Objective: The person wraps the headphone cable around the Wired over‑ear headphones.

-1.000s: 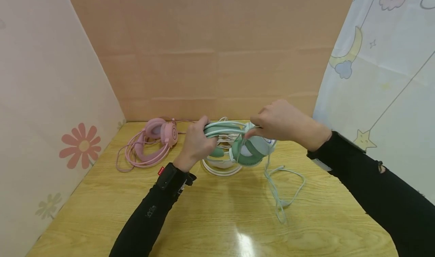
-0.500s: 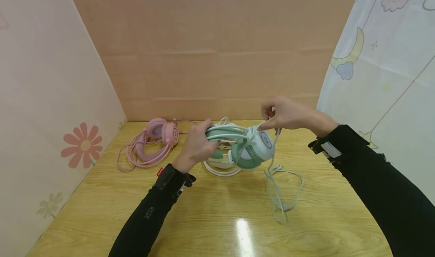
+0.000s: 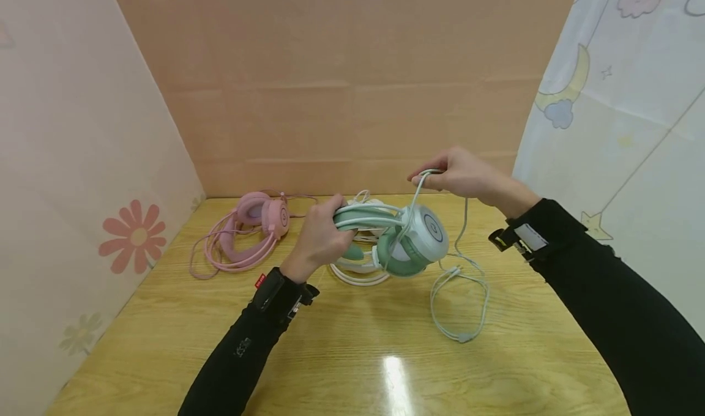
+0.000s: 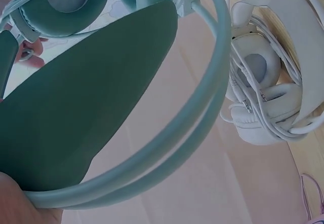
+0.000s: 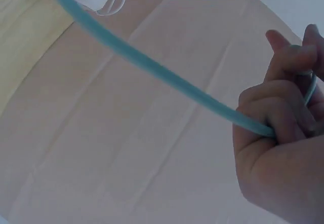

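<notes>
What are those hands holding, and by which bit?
The left hand holds the green headphones by the headband; the right hand holds their cable partway along.

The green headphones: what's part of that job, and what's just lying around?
Part of the job:
padded green and white headphones, in the left hand
thin pale green cable, in the right hand

Just lying around:
pink padded headphones
white padded headphones

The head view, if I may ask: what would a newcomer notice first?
Probably the green-and-white headphones, held mid-view by the left grip, while the right grip holds their cable up. The pink headphones lie on the table at left; white headphones are partly hidden behind.
</notes>
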Motion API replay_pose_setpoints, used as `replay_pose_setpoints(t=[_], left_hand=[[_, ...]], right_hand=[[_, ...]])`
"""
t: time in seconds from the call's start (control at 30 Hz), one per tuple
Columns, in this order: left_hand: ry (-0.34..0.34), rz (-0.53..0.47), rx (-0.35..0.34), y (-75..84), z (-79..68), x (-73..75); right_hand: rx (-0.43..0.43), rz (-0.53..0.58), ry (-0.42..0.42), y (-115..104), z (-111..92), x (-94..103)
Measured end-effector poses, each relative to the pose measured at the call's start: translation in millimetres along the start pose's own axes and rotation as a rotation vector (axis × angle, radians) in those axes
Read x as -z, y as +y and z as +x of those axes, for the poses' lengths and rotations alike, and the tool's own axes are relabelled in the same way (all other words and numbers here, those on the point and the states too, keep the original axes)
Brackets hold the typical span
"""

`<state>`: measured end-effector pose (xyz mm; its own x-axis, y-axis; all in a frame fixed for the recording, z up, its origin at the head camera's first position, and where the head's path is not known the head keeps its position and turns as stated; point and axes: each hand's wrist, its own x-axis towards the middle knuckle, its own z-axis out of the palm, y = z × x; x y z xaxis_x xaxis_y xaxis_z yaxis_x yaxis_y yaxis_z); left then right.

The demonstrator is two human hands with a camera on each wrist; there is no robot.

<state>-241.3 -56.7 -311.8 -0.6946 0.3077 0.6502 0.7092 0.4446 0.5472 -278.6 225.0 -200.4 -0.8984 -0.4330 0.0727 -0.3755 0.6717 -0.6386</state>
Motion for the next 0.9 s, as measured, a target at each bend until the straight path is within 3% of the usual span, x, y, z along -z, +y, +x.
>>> replay_pose_setpoints(t=[0.17,0.37,0.47,0.63,0.9], left_hand=[[-0.025,0.004,0.003,0.0,-1.4,-2.5],[-0.057,-0.035,-0.04,2.6,-4.1,-8.0],[-0.065,-0.095,-0.063,5.6,-5.6,-8.9],[-0.053,-0.212,-0.062,9.3,-6.0,-5.5],[-0.013,-0.313,-0.061,13.9,-3.3,4.7]], right_hand=[[0.089,-0.131,-0.002,-4.0,4.6,-0.7],[0.076,-0.208,0.17,-0.2,15.1,0.5],[0.094,-0.237,0.218,9.8,21.9,0.5],[0.11,-0.176,0.179,30.1,31.3,-7.7],[0.17,-0.02,0.059,47.9,42.0,-35.1]])
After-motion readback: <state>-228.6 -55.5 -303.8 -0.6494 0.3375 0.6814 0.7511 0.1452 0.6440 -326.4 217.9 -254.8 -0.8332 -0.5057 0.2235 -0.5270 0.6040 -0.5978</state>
